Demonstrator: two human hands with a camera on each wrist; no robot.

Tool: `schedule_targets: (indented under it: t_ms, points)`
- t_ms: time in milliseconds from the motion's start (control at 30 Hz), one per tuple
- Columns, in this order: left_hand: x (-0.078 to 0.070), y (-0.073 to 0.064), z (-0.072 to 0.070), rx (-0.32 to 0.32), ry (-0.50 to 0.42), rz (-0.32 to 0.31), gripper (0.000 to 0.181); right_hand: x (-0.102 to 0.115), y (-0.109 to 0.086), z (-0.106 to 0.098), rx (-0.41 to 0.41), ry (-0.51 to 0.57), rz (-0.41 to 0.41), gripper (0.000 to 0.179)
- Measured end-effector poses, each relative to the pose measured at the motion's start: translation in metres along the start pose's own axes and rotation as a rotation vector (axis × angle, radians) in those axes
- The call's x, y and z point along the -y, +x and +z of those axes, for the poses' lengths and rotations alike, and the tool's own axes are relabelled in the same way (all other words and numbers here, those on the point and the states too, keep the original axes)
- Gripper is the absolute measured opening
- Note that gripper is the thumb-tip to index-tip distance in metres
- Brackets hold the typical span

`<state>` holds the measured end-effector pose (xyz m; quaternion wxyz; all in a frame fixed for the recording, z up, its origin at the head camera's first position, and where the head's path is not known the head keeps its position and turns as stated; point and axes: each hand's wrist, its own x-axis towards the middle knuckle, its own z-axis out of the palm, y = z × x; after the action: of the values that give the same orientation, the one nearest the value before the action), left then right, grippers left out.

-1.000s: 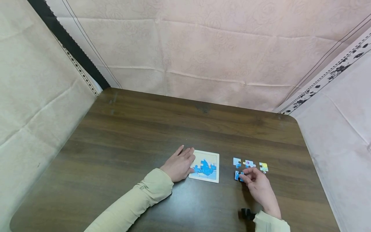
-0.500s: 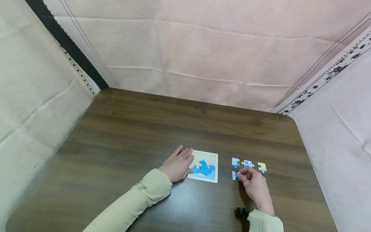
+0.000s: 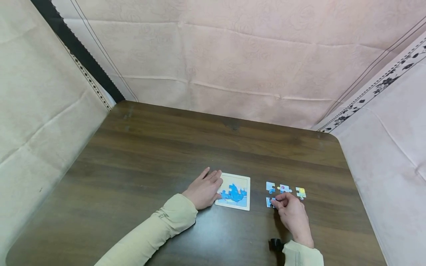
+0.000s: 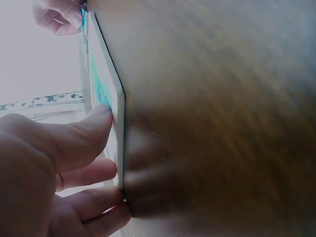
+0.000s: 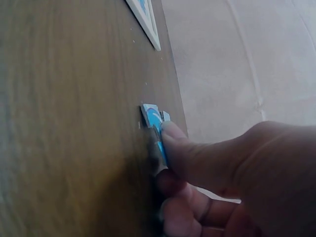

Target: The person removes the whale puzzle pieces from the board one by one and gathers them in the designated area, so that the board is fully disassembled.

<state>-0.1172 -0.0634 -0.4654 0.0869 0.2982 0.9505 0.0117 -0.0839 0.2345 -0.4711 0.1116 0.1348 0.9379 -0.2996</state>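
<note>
Left hand (image 3: 203, 189): palm down, fingers extended, released; rests along the left edge of the puzzle tray (image 3: 249, 194).
Right hand (image 3: 293, 217): curled, thumb and finger pinching blue puzzle piece (image 3: 268, 202).
Tray: flat, square, pale-rimmed, between the hands.
Loose pieces (image 3: 285, 188): three, knobbed, just beyond right hand.
Counter (image 3: 166, 147): brown wood grain.

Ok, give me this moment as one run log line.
left grip: touching partly filled puzzle board | right grip: pinching blue piece | three other pieces: on table
</note>
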Motion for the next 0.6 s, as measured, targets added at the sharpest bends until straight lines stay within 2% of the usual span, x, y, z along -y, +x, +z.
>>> schedule_targets:
  t_ms: [600]
  points:
    - [-0.0011, -0.0003, 0.0009, 0.011, 0.002, -0.01, 0.052, -0.0008, -0.0004, -0.0002, 0.02, -0.02, -0.008, 0.022]
